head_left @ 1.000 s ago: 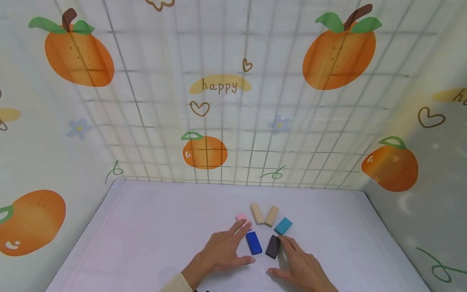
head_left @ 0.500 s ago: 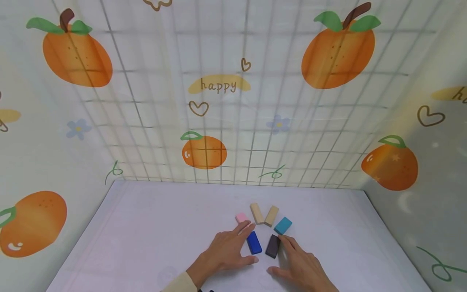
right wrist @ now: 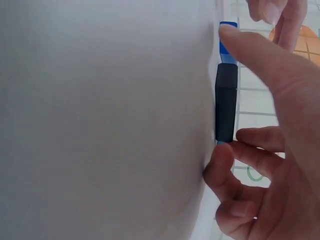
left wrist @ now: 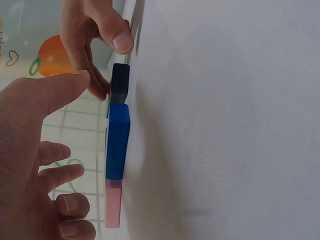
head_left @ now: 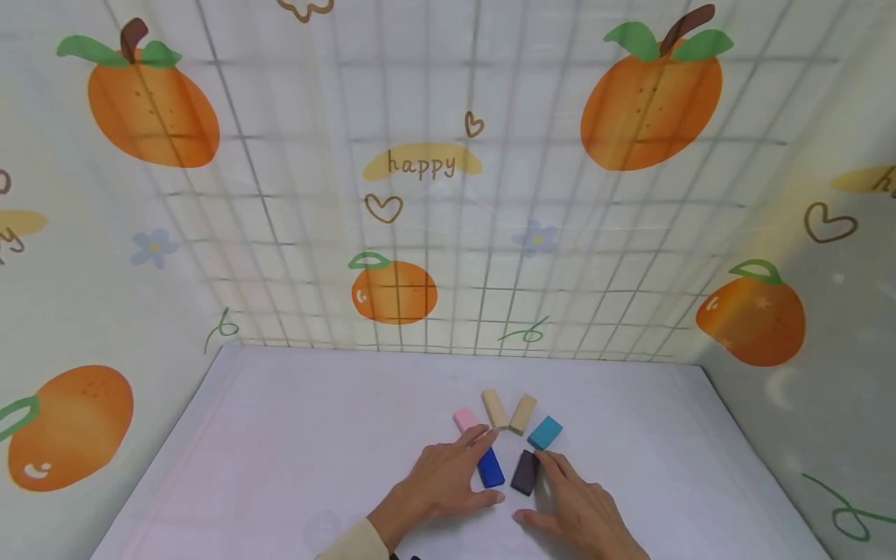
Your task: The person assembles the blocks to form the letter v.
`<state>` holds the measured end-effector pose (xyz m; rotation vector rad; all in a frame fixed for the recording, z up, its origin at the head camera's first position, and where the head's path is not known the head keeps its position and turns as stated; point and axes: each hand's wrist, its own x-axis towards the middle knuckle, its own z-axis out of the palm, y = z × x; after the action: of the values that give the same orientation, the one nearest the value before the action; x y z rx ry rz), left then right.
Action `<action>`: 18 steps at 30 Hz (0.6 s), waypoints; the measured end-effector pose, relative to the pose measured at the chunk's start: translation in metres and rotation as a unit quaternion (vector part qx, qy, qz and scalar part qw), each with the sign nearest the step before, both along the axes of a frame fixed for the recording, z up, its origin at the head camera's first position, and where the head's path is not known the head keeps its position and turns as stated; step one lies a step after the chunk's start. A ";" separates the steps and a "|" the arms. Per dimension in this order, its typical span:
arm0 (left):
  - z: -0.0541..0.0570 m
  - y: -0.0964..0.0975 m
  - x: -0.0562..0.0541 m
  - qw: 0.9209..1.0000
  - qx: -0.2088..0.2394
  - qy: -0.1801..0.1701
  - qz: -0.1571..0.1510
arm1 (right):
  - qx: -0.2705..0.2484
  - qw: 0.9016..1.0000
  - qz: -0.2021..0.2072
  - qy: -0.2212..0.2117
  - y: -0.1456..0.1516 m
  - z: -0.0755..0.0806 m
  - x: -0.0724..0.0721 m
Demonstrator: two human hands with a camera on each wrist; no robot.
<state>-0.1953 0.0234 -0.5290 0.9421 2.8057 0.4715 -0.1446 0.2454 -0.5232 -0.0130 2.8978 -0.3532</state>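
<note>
Several small blocks lie in a rough ring on the white table. In the head view, my left hand [head_left: 448,476] is above the far end of a blue block [head_left: 492,470] and the near end of a pink block [head_left: 465,418], its thumb spread apart. The left wrist view shows these fingers with nothing between them. Beside a black block [head_left: 524,473] lies my right hand [head_left: 579,502], fingertips at its right far corner and thumb apart. Whether they touch the block I cannot tell. A teal block [head_left: 545,432] sits just beyond those fingertips.
Two plain wooden blocks, the left one [head_left: 494,409] and the right one [head_left: 523,414], form a V at the far side of the ring. Behind the white table [head_left: 294,435] hangs a curtain [head_left: 448,233] printed with oranges; similar cloth closes both sides.
My left hand has shifted a little to the right, showing more of the pink block and covering the blue block's far end. The right hand and the blocks have stayed put.
</note>
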 end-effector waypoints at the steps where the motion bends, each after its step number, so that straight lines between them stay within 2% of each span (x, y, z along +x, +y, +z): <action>1: 0.000 0.001 0.000 1.000 0.000 -0.001 0.000 | 0.000 1.000 0.002 0.003 0.000 0.000 0.000; 4: -0.002 0.002 -0.001 1.000 0.000 -0.002 0.001 | 0.002 1.000 0.004 0.009 0.001 0.000 0.000; 11: -0.004 0.007 0.000 1.000 0.002 0.023 -0.003 | 0.007 1.000 -0.002 0.002 0.001 -0.002 -0.002; 18: -0.004 0.012 0.001 1.000 -0.003 0.020 0.001 | 0.009 1.000 -0.005 0.000 0.002 -0.002 -0.003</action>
<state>-0.1942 0.0356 -0.5332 0.9582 2.8429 0.4487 -0.1472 0.2471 -0.5250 0.0032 2.9022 -0.3302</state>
